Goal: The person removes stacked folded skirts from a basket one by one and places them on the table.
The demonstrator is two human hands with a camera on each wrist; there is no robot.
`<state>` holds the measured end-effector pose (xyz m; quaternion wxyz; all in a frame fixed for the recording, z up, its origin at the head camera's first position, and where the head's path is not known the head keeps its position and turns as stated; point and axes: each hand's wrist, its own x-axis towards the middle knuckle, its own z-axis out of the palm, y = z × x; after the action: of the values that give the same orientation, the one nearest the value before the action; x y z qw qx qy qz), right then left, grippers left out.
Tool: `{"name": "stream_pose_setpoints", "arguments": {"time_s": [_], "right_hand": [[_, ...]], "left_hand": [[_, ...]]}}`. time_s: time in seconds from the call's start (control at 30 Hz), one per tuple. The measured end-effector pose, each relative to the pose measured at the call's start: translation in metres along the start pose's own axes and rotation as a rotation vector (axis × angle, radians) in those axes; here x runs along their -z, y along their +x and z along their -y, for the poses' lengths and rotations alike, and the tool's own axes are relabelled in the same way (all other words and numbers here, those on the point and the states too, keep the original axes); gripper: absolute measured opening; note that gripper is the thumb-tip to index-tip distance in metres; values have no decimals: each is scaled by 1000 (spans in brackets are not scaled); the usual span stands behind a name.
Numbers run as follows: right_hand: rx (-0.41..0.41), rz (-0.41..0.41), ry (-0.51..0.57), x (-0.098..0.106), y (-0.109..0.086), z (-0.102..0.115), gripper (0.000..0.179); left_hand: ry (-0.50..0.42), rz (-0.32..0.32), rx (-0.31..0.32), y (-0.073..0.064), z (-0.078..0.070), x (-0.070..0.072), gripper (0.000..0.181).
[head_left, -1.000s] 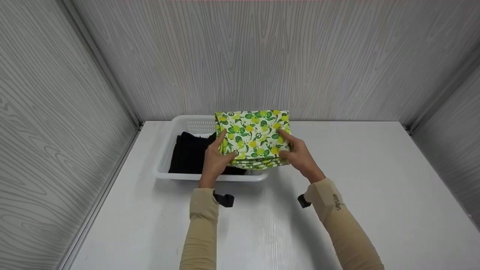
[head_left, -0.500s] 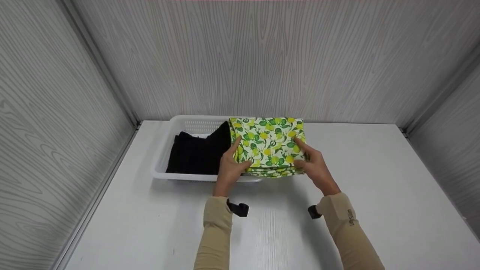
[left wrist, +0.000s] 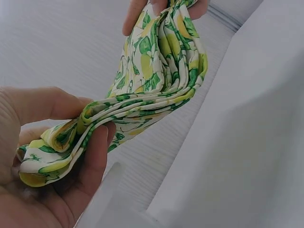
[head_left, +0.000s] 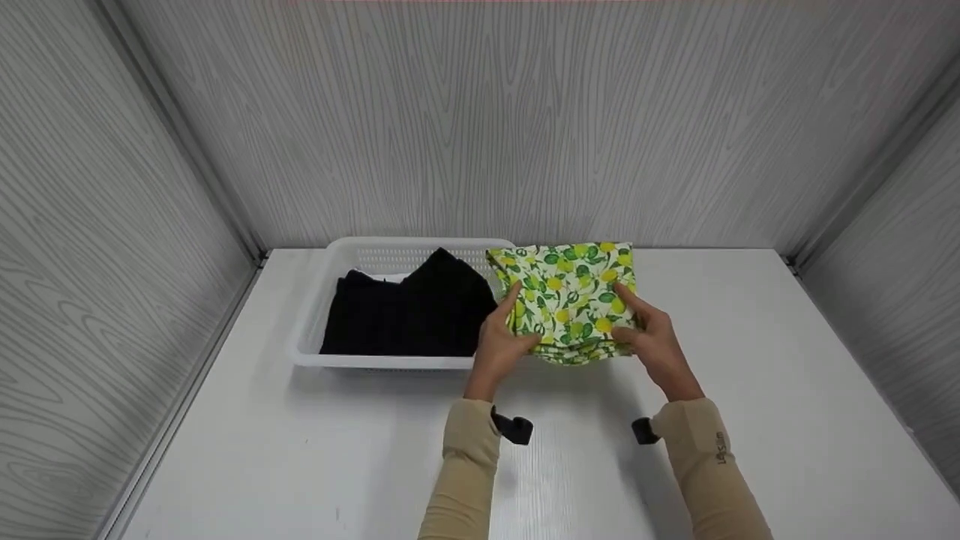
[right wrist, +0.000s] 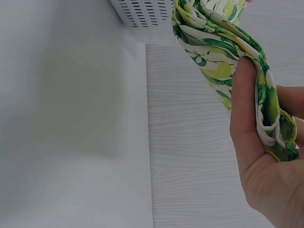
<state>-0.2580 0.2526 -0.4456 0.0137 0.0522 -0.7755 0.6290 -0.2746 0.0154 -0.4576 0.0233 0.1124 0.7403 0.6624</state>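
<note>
A folded cloth (head_left: 574, 292) with a lemon-and-leaf print on white is held up between both hands, its left part overlapping the basket's right end in the head view. My left hand (head_left: 502, 345) pinches its left edge, thumb on top and fingers beneath. At the opposite edge my right hand (head_left: 656, 345) grips it the same way. Several folded layers (left wrist: 137, 102) show along the near side in the left wrist view. The right wrist view has the cloth's edge (right wrist: 268, 104) between thumb and fingers.
A white perforated basket (head_left: 390, 361) stands left of the cloth against the back wall (head_left: 480, 120). Black folded fabric (head_left: 405, 315) fills much of it, with a bit of white behind. The white table (head_left: 750, 360) extends to the right, bounded by grey wood-grain side walls.
Both hands have carried the printed cloth to the right and slightly nearer, from over the basket to its right end. More of the black fabric now shows.
</note>
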Motion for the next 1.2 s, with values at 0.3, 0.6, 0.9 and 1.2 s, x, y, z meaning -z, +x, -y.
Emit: {"name": "stream_pose_setpoints", "arguments": {"time_s": [0.3,0.6,0.9,1.2], "right_hand": [[-30,-23,-9,31,-1,-5,71],[-110,-4,21,58,-2,-7,68],[-152,82,79,86,8,-13,70],[-220,208,138,104,16,-25,75]], "left_hand": [[61,7,7,14,-5,-21,89],[51,0,-1,26,-1,-29,86],[163,40,30,39,-8,-47,88],[305,51,26,46,-1,-63,88]]}}
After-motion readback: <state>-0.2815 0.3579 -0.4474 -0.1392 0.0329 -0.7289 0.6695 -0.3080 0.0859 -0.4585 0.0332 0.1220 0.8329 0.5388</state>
